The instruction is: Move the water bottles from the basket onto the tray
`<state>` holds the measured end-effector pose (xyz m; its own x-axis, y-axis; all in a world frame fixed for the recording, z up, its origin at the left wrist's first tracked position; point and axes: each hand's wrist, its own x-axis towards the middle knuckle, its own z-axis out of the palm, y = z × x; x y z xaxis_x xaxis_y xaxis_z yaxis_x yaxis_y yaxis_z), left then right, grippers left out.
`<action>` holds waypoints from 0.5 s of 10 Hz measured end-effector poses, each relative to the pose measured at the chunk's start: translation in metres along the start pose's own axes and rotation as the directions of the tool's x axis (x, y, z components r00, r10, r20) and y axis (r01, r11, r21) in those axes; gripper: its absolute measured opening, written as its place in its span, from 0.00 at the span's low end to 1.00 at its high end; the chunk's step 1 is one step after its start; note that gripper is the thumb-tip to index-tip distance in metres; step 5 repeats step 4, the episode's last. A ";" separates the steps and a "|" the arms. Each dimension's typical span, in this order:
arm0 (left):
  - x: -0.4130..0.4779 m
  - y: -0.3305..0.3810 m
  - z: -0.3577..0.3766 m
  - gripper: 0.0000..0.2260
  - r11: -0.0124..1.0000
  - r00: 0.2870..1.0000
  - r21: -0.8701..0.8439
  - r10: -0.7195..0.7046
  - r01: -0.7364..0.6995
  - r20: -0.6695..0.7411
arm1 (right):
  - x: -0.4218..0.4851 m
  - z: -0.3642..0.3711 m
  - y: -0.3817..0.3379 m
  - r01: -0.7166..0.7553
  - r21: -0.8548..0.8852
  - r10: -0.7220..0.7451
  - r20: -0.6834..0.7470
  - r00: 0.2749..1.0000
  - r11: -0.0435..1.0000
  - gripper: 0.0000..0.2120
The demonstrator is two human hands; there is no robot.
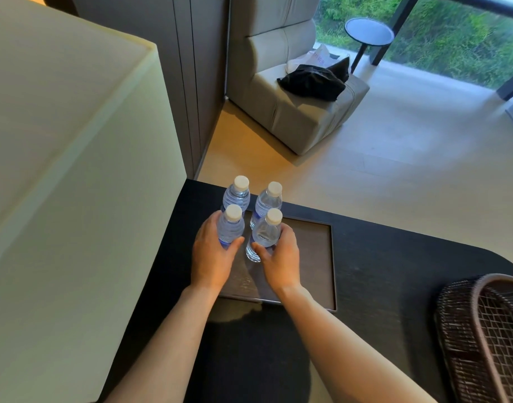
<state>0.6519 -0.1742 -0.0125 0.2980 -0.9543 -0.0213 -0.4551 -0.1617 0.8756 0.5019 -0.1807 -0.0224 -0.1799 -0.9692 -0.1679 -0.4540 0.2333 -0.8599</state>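
Note:
Several clear water bottles with white caps stand upright at the far left end of the dark rectangular tray (313, 266). My left hand (210, 257) is wrapped around the near left bottle (230, 226). My right hand (280, 257) grips the near right bottle (267, 232). Behind them stand the far left bottle (237, 194) and the far right bottle (269, 200), untouched. The woven dark basket (464, 330) sits at the right edge of the table, and no bottle shows inside the part I can see.
The tray lies on a dark table (394, 271) with a rounded far corner. A large cream lampshade (69, 170) fills the left side, close to the bottles. Beyond the table are a grey armchair (296, 112) and a small round side table (368, 32).

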 end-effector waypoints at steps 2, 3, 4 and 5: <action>-0.003 0.000 -0.001 0.38 0.999 0.999 -0.006 -0.038 0.038 0.020 | -0.004 -0.001 -0.005 0.001 -0.036 -0.001 0.010 1.000 0.999 0.33; -0.003 -0.002 0.000 0.43 0.995 0.994 0.009 -0.102 0.102 0.047 | -0.007 -0.004 0.001 -0.018 -0.089 0.021 0.026 0.999 0.996 0.38; -0.008 -0.004 -0.002 0.44 0.988 0.987 0.050 -0.151 0.148 0.062 | -0.017 -0.011 0.004 -0.058 -0.134 0.062 0.020 0.998 0.989 0.43; -0.008 -0.004 -0.002 0.44 0.988 0.987 0.050 -0.151 0.148 0.062 | -0.017 -0.011 0.004 -0.058 -0.134 0.062 0.020 0.998 0.989 0.43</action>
